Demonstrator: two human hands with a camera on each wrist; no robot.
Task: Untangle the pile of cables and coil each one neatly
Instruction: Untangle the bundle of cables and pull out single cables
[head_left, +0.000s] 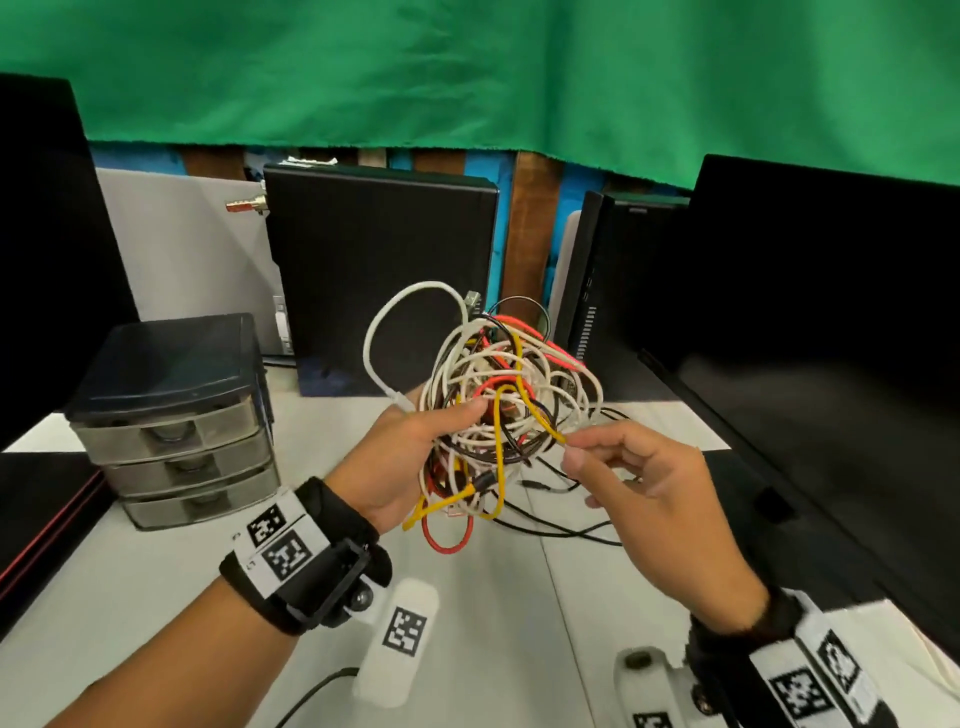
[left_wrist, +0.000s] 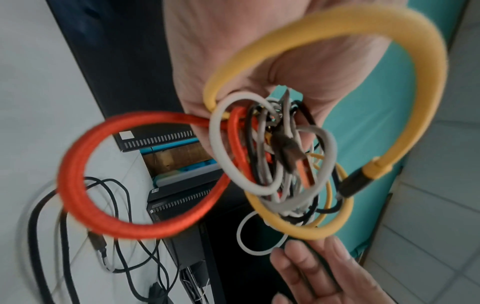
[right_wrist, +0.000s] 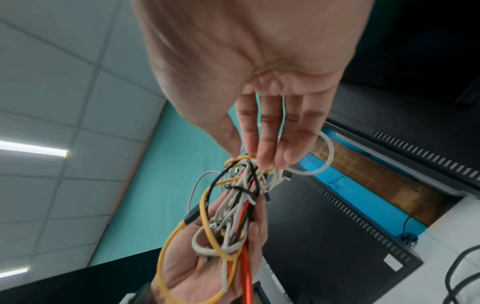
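A left hand (head_left: 410, 457) grips a tangle (head_left: 498, 405) of white, red, yellow and black cables above a table (head_left: 493, 623); its fingers are hidden inside. The right hand (head_left: 644, 488) pinches a yellow cable (head_left: 540, 421) at the tangle's right edge, other fingers loose. Monitors (head_left: 810, 322) crowd both sides.

Cable tangle (head_left: 498, 410) held above the table (head_left: 493, 613) at centre, left hand (head_left: 410, 457) at its 8 o'clock, right hand (head_left: 639, 483) at 4. Drawer unit (head_left: 176, 415) at 9 o'clock, computer case (head_left: 379, 270) at 12, monitor (head_left: 831, 332) at 3.
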